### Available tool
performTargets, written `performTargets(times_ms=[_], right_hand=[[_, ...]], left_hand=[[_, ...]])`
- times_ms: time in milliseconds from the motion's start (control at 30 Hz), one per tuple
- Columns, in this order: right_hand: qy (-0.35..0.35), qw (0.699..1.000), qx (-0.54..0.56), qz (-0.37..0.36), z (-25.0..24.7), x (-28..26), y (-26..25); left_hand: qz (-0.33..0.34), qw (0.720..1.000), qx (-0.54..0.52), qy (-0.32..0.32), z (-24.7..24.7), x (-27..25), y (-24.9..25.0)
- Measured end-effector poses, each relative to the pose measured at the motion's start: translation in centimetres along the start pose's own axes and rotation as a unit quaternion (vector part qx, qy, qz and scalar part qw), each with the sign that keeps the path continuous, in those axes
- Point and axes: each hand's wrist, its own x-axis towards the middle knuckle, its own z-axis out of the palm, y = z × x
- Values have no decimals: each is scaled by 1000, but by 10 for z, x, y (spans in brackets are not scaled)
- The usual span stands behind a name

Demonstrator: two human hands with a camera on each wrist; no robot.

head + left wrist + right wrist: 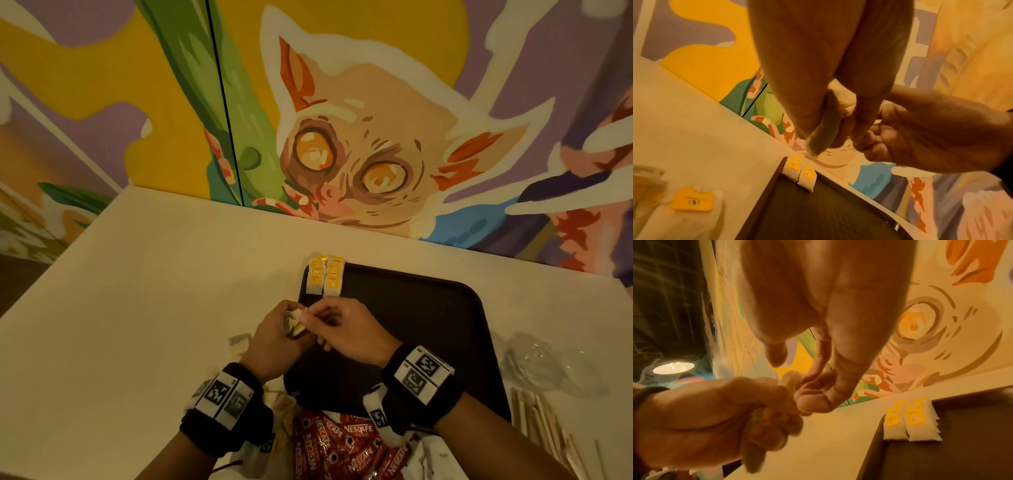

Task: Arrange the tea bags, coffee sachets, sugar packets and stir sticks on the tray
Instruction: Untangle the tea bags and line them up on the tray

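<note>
White table (137, 291), both hands pinching tea bag (297, 322)

Pale counter (144, 308) butted up against a painted wall. Sitting on it: a dark tray (428, 325) off to the right, loose tea bags (239, 343) just left of it, a heap of red coffee sachets (342, 448) at the near edge, wooden stir sticks (541, 425) and some crumpled clear plastic (541, 363) on the right.

Tea bags (324, 275) lie in the tray's (428, 308) far-left corner; coffee sachets (346, 445) before it, stir sticks (544, 428) right.
</note>
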Motion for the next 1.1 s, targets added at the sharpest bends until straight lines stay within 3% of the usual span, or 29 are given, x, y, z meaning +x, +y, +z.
performTargets(times_ms=[167,333,467,633,867,1100], right_hand=[[8,1000,6,-8,5,-8,10],[14,998,53,-21,4,-16,10],[22,996,88,-22,3,-20,8],[15,993,115,-23,0,-25,6],[7,993,112,-37,-3,-32,4],[10,994,93,-48,-4,-32,5]], left_hand=[[14,999,-18,-22,2,-12,3],[-71,974,-198,-84,-2,-23,2],[-142,941,-300,-67,-5,-25,7],[-158,954,-254,-15,-8,-26,13],[-88,971,-221,0,-15,-21,13],[-56,979,-178,-86,-21,-18,20]])
